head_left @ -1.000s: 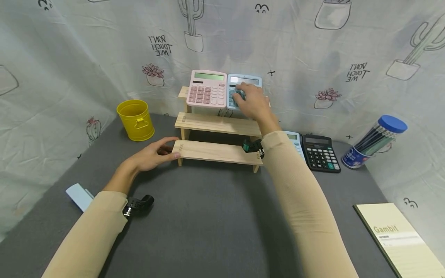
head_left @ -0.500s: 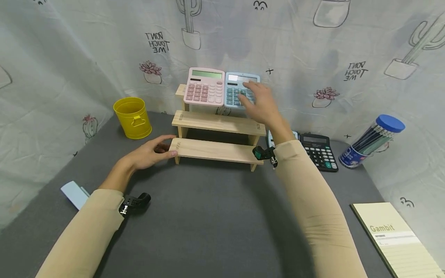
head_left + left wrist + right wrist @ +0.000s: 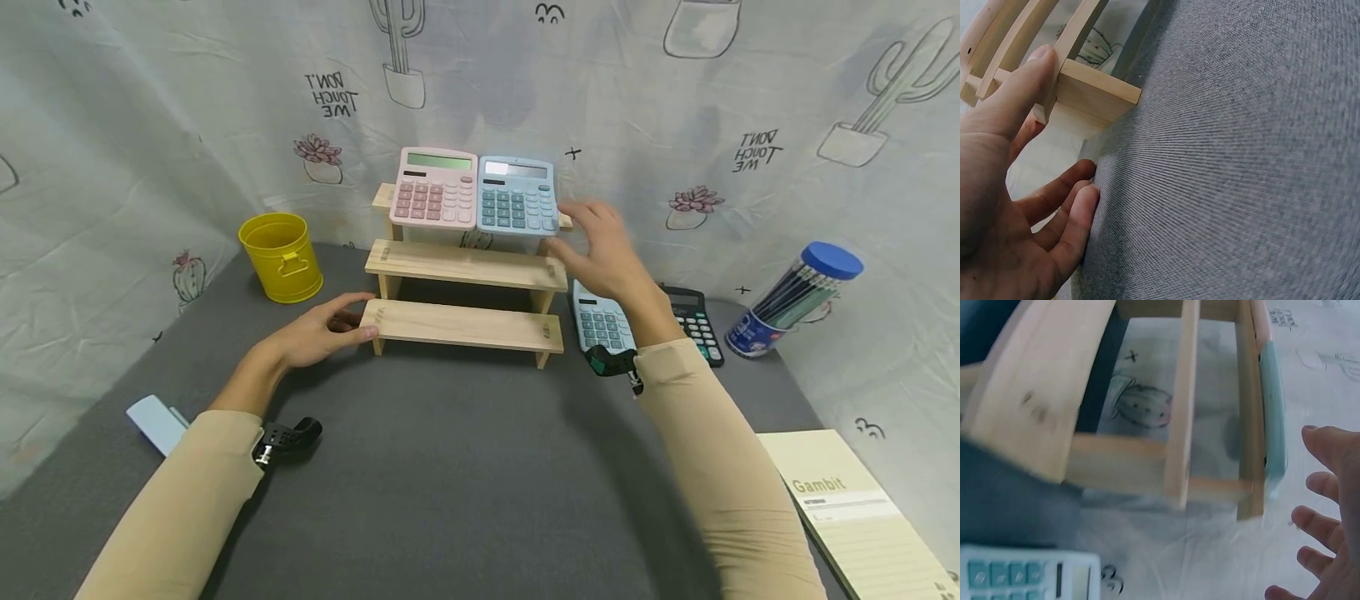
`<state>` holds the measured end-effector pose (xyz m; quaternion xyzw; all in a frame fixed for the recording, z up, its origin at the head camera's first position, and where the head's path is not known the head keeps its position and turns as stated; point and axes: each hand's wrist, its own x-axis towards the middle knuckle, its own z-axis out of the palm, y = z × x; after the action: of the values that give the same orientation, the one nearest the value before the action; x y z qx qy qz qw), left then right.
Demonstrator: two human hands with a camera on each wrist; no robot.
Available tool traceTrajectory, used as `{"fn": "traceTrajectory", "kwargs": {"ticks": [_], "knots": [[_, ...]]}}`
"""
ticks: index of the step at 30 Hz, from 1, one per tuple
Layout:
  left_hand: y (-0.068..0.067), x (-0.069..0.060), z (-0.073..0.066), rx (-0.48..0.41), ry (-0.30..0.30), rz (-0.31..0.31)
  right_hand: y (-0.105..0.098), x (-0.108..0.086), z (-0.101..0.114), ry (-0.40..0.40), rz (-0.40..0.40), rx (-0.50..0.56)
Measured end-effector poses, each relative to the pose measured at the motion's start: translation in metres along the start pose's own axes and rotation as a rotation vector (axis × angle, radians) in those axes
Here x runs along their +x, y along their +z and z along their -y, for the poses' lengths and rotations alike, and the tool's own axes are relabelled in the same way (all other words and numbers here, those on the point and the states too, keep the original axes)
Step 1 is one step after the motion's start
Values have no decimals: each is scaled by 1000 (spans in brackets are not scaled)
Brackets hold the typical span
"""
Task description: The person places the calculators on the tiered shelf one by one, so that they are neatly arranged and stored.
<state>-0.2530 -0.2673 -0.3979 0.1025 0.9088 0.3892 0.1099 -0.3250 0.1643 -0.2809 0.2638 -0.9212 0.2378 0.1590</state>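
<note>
A three-tier wooden rack [image 3: 461, 323] stands on the grey table. On its top step a pink calculator [image 3: 435, 190] and a light blue calculator [image 3: 517, 197] lean side by side, facing me. My left hand [image 3: 315, 333] pinches the left end of the lowest step; in the left wrist view the thumb lies on the wood [image 3: 1097, 90] and the other fingers are bent near the cloth. Beside the blue calculator's right edge is my right hand [image 3: 603, 250], fingers spread, holding nothing. In the right wrist view a gap separates its fingers from the blue calculator [image 3: 1274, 409].
Right of the rack lie another light blue calculator [image 3: 602, 323] and a black calculator [image 3: 693, 321], partly behind my right arm. A pen jar [image 3: 795, 298] and a notepad [image 3: 847, 492] are farther right. Left are a yellow bucket [image 3: 281, 258] and a pale blue object [image 3: 157, 423].
My right hand has come off the light blue calculator on the top step and moved right and down, uncovering its keys. The left hand stays at the rack.
</note>
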Motion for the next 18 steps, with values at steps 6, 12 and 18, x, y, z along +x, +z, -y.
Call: {"fn": "traceTrajectory", "kwargs": {"ticks": [6, 12, 18], "knots": [[0, 0, 2, 15, -1, -9, -5, -20, -19, 30, 4, -26], [1, 1, 3, 21, 0, -7, -10, -40, -29, 32, 13, -93], [1, 2, 1, 16, 12, -4, -12, -60, -37, 74, 31, -154]]}}
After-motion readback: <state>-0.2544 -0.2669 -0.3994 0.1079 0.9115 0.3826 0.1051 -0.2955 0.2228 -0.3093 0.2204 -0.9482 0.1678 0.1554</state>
